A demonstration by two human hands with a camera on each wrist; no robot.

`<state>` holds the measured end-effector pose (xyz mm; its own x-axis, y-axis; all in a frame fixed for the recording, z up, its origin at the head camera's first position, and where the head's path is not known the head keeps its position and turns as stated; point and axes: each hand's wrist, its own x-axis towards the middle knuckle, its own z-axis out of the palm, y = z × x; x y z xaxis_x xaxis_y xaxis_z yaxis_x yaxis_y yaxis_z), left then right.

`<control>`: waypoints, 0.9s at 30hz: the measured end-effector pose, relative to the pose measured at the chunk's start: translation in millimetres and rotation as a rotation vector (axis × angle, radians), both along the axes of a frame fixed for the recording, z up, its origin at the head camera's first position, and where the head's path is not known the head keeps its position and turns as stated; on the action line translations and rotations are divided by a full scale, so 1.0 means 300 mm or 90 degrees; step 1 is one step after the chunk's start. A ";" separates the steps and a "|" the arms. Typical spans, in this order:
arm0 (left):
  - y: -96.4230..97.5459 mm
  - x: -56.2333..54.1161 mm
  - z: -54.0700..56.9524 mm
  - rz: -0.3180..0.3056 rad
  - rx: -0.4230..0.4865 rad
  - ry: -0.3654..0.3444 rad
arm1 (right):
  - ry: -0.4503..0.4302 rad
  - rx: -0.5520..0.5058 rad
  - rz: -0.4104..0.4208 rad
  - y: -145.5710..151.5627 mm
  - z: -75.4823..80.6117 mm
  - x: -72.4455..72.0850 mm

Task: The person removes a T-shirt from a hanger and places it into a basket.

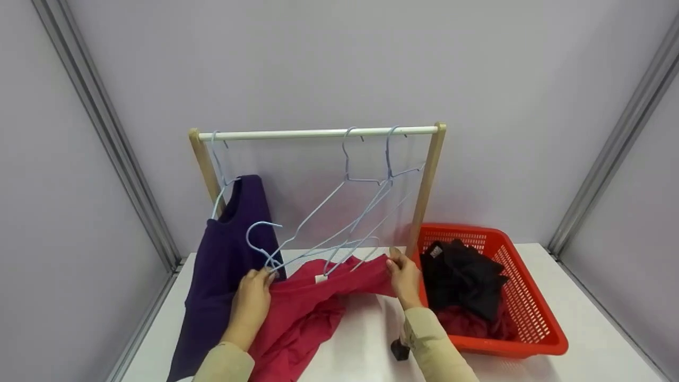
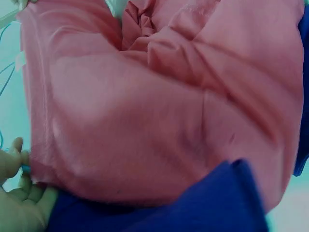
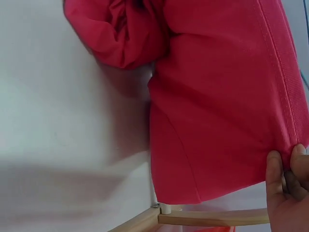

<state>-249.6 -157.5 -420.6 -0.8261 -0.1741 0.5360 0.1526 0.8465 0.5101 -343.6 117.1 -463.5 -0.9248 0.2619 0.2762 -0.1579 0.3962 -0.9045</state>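
Observation:
A red shirt (image 1: 313,297) with a white neck label is stretched between both hands, its neckline edge uppermost. My left hand (image 1: 254,297) pinches the left end of that edge together with a light blue wire hanger (image 1: 260,225), whose hook sticks up above the fingers. In the left wrist view a bit of blue wire shows at the fingers of the left hand (image 2: 24,193). Between thumb and fingers, my right hand (image 1: 406,278) pinches the right end of the edge; the right wrist view shows the right hand (image 3: 289,188) at the seam. The shirt's lower part hangs in folds.
A garment rack with a white rail (image 1: 297,133) stands behind the hands. At its left hangs a purple top (image 1: 233,265); two bare wire hangers (image 1: 346,154) hang toward the right. A red basket (image 1: 530,297) on the right holds a black garment (image 1: 464,276) and dark red cloth.

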 end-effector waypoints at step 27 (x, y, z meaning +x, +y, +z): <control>0.048 -0.038 0.072 -0.007 0.033 -0.143 | 0.003 0.016 0.255 -0.143 0.043 0.094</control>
